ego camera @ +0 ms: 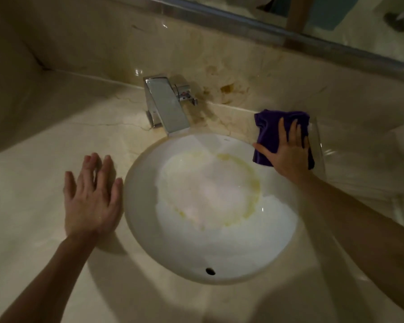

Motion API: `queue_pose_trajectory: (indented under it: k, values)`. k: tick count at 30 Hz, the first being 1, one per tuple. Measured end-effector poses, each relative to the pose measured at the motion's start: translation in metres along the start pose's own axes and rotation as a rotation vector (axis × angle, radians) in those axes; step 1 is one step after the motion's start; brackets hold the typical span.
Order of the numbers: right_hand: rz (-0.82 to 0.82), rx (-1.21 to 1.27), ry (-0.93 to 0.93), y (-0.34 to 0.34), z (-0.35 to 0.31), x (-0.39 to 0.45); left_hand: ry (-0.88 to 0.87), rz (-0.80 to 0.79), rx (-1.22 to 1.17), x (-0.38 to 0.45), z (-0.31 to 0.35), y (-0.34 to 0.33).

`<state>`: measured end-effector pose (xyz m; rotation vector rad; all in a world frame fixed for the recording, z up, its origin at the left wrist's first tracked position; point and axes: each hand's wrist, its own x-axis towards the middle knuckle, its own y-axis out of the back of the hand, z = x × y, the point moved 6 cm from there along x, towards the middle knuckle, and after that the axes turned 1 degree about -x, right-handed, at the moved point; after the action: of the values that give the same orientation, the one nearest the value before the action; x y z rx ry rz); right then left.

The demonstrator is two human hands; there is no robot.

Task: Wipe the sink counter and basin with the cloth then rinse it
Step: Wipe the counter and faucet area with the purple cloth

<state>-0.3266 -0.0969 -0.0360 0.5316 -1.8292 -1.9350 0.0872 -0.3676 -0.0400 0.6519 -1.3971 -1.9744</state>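
Observation:
A purple cloth (pixel 269 129) lies on the beige marble counter (pixel 33 183) to the right of the tap, just beyond the basin's rim. My right hand (pixel 288 150) presses flat on the cloth with fingers spread. The round white basin (pixel 140 206) fills the middle of the view, with a yellowish ring stain around its bottom. My left hand (pixel 91 197) rests flat on the counter left of the basin, fingers apart, holding nothing.
A chrome tap (pixel 166 106) stands behind the basin with its spout over the rim. Brown stains mark the marble backsplash (pixel 226 89) right of the tap. A mirror edge (pixel 313 40) runs along the top right. An overflow hole (pixel 210 271) sits at the basin's near wall.

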Motion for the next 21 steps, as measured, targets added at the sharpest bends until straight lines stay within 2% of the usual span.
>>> queue_pose_trajectory:
  k: [4,11,15,18,20,21]
  values:
    - [-0.021,0.026,-0.011,0.0,0.003,-0.01,-0.001,0.003,-0.002,-0.001,0.001,0.002]
    - [0.022,-0.011,-0.096,-0.004,0.003,-0.083,-0.01,-0.017,-0.008,-0.002,-0.003,0.0]
    - [0.031,0.048,-0.176,0.007,-0.002,-0.041,0.0,-0.015,-0.013,0.0,-0.002,0.0]
    - [-0.043,0.114,-0.274,0.009,-0.013,0.01,0.016,0.003,0.014,0.001,0.001,-0.002]
    - [0.023,0.107,-0.315,0.01,-0.038,0.017,0.018,-0.005,0.036,0.002,0.0,-0.004]
    - [0.089,0.082,-0.274,0.009,-0.057,0.012,0.018,-0.008,0.041,0.001,-0.001,-0.004]
